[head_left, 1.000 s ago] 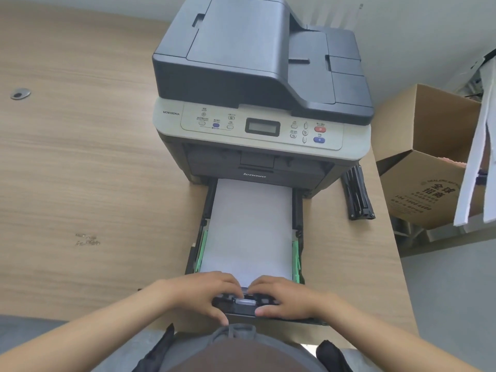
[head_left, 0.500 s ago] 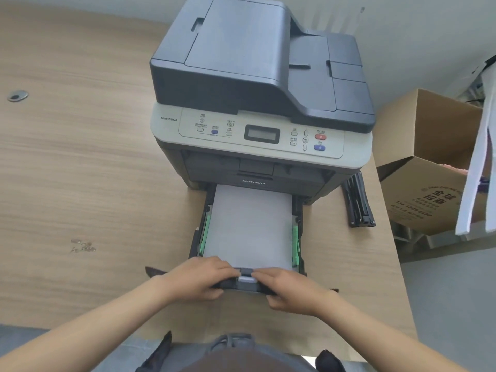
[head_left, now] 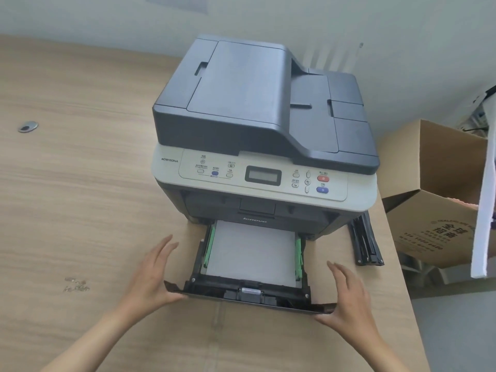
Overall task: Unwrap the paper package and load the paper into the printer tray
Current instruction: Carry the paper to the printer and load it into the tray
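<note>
A grey and black printer [head_left: 255, 108] stands on the wooden desk. Its black paper tray [head_left: 206, 287] is drawn out partway toward me, and a white paper stack [head_left: 251, 251] lies flat in it between green side guides. My left hand [head_left: 153, 275] rests at the left end of the tray's front panel, fingers spread, thumb against the panel. My right hand [head_left: 347, 294] mirrors it at the right end, fingers apart. Neither hand wraps around anything. No paper wrapper is in view.
A long black cartridge-like part [head_left: 365, 244] lies on the desk right of the printer. Beyond the desk's right edge an open cardboard box [head_left: 434, 210] stands, with a white sheet [head_left: 484, 216] hanging in front. A cable grommet [head_left: 28, 126] sits far left.
The tray has slid further into the printer. Both hands left the middle of the tray front and moved out to its two ends, fingers now spread.
</note>
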A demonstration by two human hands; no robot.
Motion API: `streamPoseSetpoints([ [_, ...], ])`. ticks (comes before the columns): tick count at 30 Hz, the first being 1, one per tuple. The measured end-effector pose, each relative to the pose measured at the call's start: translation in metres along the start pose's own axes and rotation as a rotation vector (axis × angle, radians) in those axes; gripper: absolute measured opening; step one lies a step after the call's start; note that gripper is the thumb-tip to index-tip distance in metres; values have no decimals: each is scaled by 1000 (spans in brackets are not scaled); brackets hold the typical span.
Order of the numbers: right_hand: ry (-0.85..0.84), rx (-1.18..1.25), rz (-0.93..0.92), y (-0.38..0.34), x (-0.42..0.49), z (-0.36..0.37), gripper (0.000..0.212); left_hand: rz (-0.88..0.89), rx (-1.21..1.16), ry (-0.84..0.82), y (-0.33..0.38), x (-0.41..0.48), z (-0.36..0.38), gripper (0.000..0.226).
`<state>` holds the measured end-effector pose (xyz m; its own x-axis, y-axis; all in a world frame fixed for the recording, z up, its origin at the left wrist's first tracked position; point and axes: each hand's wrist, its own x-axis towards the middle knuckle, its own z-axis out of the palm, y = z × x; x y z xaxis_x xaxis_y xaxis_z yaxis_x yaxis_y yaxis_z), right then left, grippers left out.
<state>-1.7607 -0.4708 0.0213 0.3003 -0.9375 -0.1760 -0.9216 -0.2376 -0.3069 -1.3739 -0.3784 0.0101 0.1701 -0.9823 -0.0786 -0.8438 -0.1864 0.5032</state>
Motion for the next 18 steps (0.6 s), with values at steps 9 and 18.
streamPoseSetpoints([
  [9, -18, 449, 223, 2, 78, -14, 127, -360, -380, 2, -4, 81, 0, 141],
  [18, 35, 633, 252, 8, 106, -13, 86, -360, -389, 63, -15, 120, 5, 90],
])
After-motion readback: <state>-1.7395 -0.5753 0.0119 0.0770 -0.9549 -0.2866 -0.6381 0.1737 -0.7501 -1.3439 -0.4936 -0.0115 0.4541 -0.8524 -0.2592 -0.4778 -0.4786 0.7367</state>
